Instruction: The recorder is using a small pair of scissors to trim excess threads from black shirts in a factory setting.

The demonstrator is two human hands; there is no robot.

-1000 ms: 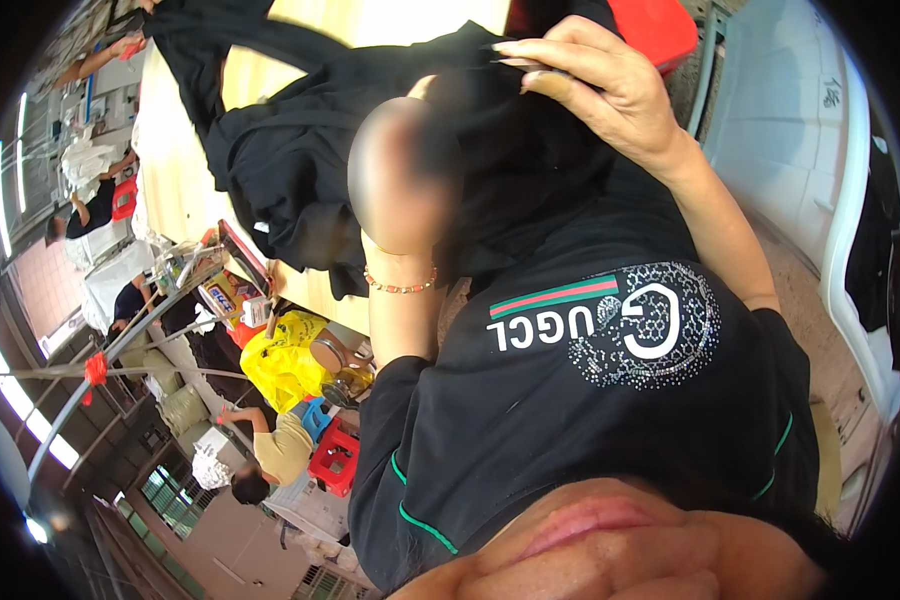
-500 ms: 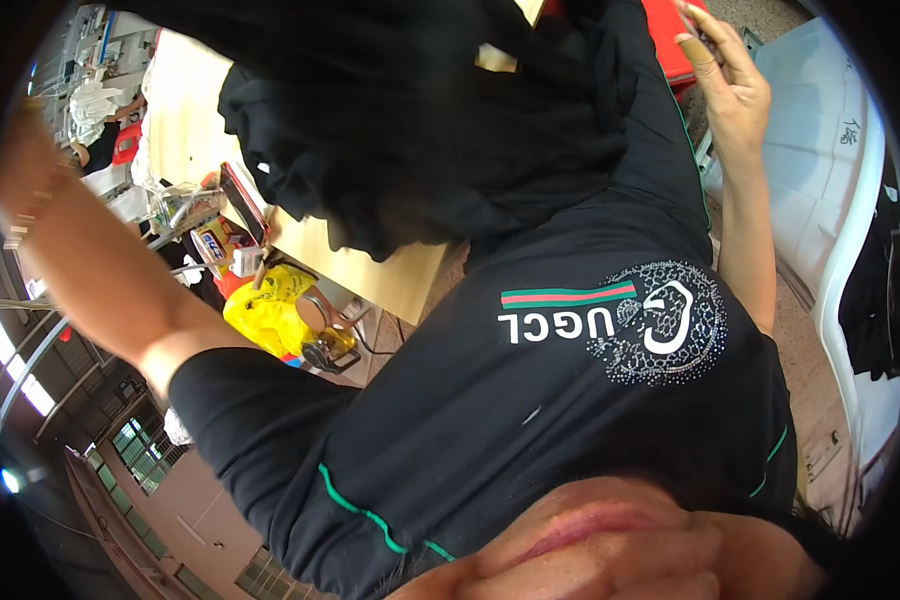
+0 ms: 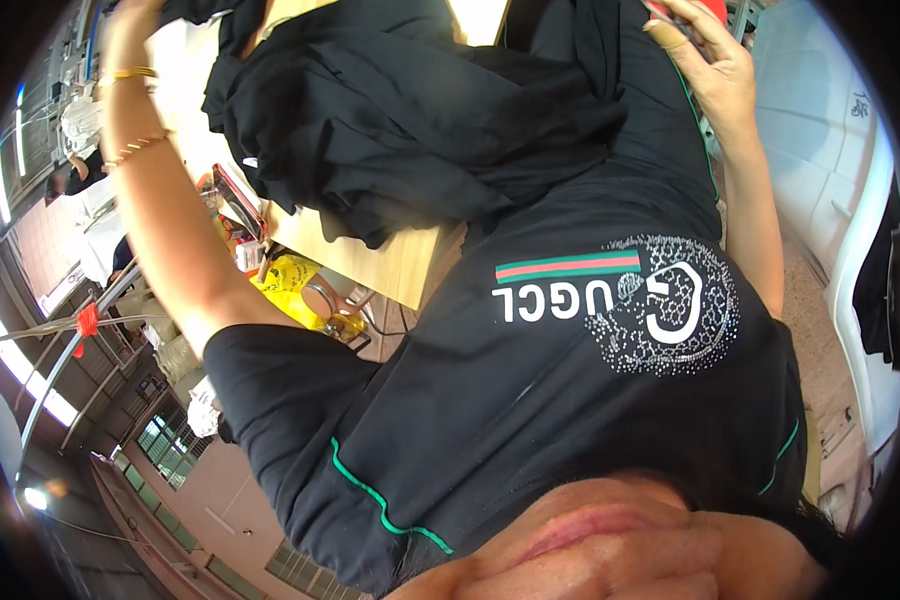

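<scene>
A heap of black fabric (image 3: 400,140) lies across my lap and the edge of a light wooden table (image 3: 370,265). My left arm stretches up along the left side, and my left hand (image 3: 135,12) is mostly cut off by the top edge. Close to it is another piece of black cloth (image 3: 192,9), but whether the fingers grip it is hidden. At the upper right, beside my thigh, my right hand (image 3: 708,65) is raised with thumb and fingers curled together. A small thin thing seems to be between them, too unclear to name.
A large white plastic tub (image 3: 820,130) stands on the right, with a red object (image 3: 712,8) beyond my right hand. Under my left arm are a yellow plastic bag (image 3: 292,285) and small items. A metal pole with a red strip (image 3: 88,320) rises at left; another person (image 3: 80,178) is farther off.
My left arm has swung from the far left up and inward to the top edge. The black fabric has shifted and settled lower. My right hand has moved slightly left.
</scene>
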